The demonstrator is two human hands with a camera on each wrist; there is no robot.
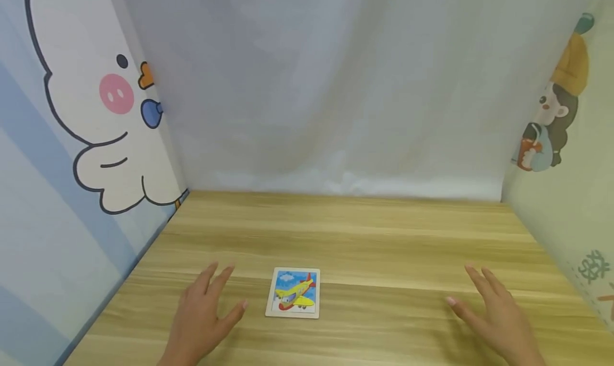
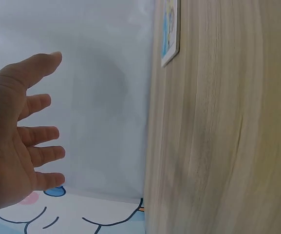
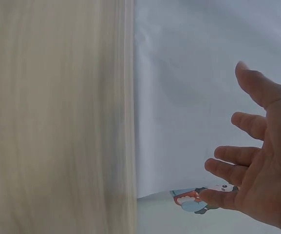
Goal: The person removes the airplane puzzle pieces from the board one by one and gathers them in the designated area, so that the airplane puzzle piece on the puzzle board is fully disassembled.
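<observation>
In the head view, the airplane picture board [image 1: 293, 293] lies right of the left hand [image 1: 199, 314], perhaps for easy reach. Left wrist: thumb and fingers stand apart, holding nothing. Right wrist: the right hand [image 3: 269, 163] likewise.

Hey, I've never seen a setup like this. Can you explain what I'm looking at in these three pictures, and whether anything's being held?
There's no machine here, just a person's two bare hands. The widest picture comes from a camera on the head, looking forward and down at the left hand and right hand above a wood-grain table. The other two come from cameras worn on each wrist; they look turned sideways, so the tabletop stands along one side. On the table lies a squarish picture board with a yellow airplane on it, nearer the left hand; part of it also shows in the left wrist picture. Behind hangs a pale sheet. Neither hand holds anything.
</observation>
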